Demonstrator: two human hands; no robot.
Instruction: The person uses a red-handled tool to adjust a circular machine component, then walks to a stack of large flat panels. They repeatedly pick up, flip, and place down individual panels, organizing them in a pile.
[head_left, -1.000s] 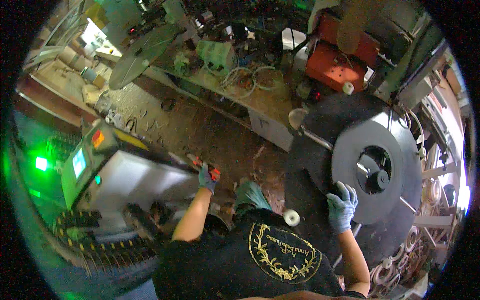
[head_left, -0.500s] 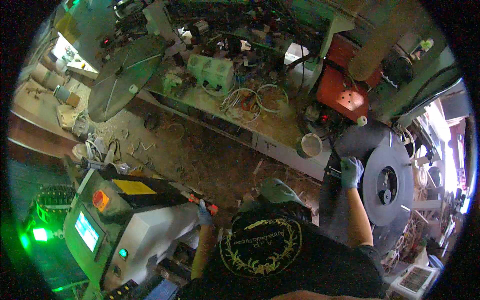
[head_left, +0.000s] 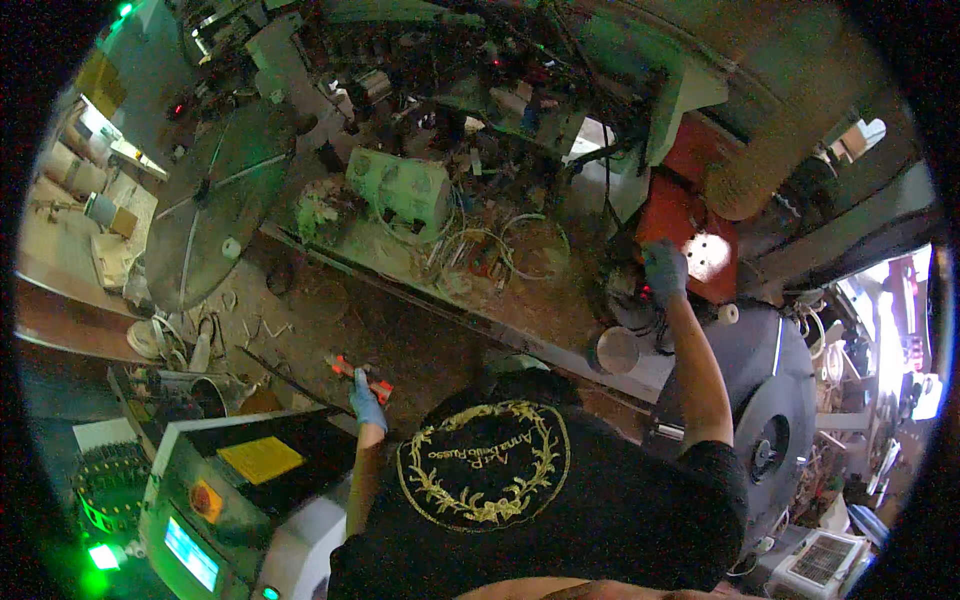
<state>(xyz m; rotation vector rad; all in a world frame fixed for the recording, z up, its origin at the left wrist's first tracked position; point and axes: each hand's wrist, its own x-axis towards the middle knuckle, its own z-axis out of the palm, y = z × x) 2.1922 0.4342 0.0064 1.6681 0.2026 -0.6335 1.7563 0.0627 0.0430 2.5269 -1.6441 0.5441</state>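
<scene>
Right hand: gloved right hand (head_left: pixel 664 270) is stretched up to the red box (head_left: pixel 690 235) with its pale round patch; fingers curl against the dark fittings at its lower left edge, though whether they grip anything I cannot tell
Left hand: gloved left hand (head_left: pixel 366 400) is clenched round the orange-handled pliers (head_left: pixel 362 378), held low over the littered floor
Risk: a long one-armed reach into tangled cables (head_left: pixel 490 250) could, I'd judge, snag the glove; pliers held blind to one side might slip or catch the machine edge
Around: grey control cabinet (head_left: pixel 215 500) sits just beside the left arm; large dark steel reel (head_left: pixel 770 420) crowds the right arm
In the way: cluttered worktop (head_left: pixel 400 255), green motor housing (head_left: pixel 400 190), small round tin (head_left: pixel 616 350) just below the reach
</scene>
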